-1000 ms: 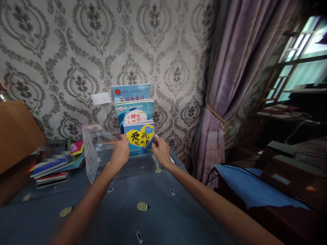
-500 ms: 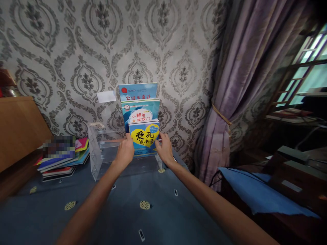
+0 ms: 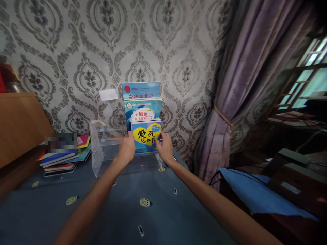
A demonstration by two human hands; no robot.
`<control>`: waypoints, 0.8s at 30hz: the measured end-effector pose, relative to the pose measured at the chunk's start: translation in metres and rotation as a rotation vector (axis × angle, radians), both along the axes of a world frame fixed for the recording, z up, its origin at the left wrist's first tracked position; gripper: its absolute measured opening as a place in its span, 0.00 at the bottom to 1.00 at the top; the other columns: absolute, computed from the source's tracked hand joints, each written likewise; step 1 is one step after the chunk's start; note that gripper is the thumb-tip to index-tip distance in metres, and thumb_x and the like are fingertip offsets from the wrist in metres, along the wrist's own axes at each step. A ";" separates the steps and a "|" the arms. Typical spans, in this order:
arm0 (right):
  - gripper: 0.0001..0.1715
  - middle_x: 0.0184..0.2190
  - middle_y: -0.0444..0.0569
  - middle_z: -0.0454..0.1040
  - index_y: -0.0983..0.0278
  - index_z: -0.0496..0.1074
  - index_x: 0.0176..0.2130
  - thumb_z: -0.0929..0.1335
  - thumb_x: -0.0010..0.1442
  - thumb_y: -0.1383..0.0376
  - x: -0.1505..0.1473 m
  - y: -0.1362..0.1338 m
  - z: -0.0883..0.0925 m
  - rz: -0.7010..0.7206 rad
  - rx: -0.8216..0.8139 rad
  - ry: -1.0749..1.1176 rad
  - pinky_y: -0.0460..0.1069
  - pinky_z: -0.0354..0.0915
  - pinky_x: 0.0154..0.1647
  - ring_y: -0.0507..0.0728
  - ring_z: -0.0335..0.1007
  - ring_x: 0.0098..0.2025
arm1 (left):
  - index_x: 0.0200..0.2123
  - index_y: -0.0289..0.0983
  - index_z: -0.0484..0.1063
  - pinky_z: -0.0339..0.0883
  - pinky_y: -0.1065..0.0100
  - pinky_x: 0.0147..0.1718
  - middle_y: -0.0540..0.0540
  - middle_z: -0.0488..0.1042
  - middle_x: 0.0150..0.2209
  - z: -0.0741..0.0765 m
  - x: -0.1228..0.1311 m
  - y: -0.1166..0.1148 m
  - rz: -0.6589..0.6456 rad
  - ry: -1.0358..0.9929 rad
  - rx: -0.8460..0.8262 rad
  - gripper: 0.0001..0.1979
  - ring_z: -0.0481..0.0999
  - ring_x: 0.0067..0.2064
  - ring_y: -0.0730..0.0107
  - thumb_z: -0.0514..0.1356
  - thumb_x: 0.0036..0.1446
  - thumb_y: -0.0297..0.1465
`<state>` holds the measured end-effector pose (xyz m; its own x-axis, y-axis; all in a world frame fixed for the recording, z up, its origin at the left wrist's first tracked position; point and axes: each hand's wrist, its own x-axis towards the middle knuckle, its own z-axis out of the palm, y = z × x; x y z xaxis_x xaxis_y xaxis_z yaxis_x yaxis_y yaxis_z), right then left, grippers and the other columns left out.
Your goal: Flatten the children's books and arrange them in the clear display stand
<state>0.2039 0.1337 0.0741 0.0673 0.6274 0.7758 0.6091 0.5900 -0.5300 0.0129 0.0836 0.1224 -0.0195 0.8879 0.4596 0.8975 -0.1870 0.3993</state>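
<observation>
A blue tablecloth [image 3: 122, 221] printed with pineapples runs under both forearms up to a clear rack [image 3: 96, 149]. The left hand [image 3: 127, 148] is clamped on the left edge of a yellow-heart book [image 3: 146, 136], thumb along it, other fingers mostly hidden; the right hand [image 3: 165, 148] has thumb and fingers on the right edge. The book stands in the rack's right part, the rack's right end close under the right hand, while its clear tiers run on leftward past the left hand. A gap parts the rack's left panel from a book pile [image 3: 58, 160]. Behind, a teal book [image 3: 143, 106] and a light-blue book [image 3: 141, 89] show their top edges before the patterned wall [image 3: 63, 34]
</observation>
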 end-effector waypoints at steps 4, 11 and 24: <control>0.19 0.38 0.54 0.68 0.63 0.69 0.46 0.62 0.55 0.69 -0.002 0.001 0.000 -0.011 -0.009 -0.005 0.59 0.69 0.43 0.64 0.66 0.42 | 0.51 0.38 0.61 0.68 0.63 0.40 0.37 0.79 0.39 0.002 -0.002 -0.002 -0.017 -0.019 0.009 0.11 0.80 0.41 0.55 0.48 0.67 0.25; 0.17 0.37 0.55 0.69 0.63 0.68 0.44 0.62 0.54 0.68 -0.006 0.003 -0.002 -0.096 0.049 -0.044 0.60 0.67 0.45 0.64 0.65 0.41 | 0.50 0.38 0.60 0.67 0.63 0.39 0.36 0.79 0.39 0.009 -0.004 -0.006 0.003 0.060 -0.018 0.09 0.81 0.42 0.54 0.46 0.68 0.26; 0.19 0.40 0.54 0.70 0.62 0.68 0.48 0.62 0.55 0.67 0.002 0.004 -0.006 0.002 -0.004 -0.015 0.59 0.68 0.47 0.64 0.66 0.45 | 0.52 0.36 0.61 0.68 0.60 0.43 0.36 0.79 0.40 0.010 -0.013 -0.012 -0.086 -0.068 -0.039 0.12 0.80 0.43 0.52 0.51 0.66 0.27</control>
<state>0.2057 0.1374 0.0679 0.0539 0.6309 0.7740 0.6158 0.5892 -0.5231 0.0004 0.0717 0.1323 0.0277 0.9048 0.4249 0.8496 -0.2453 0.4669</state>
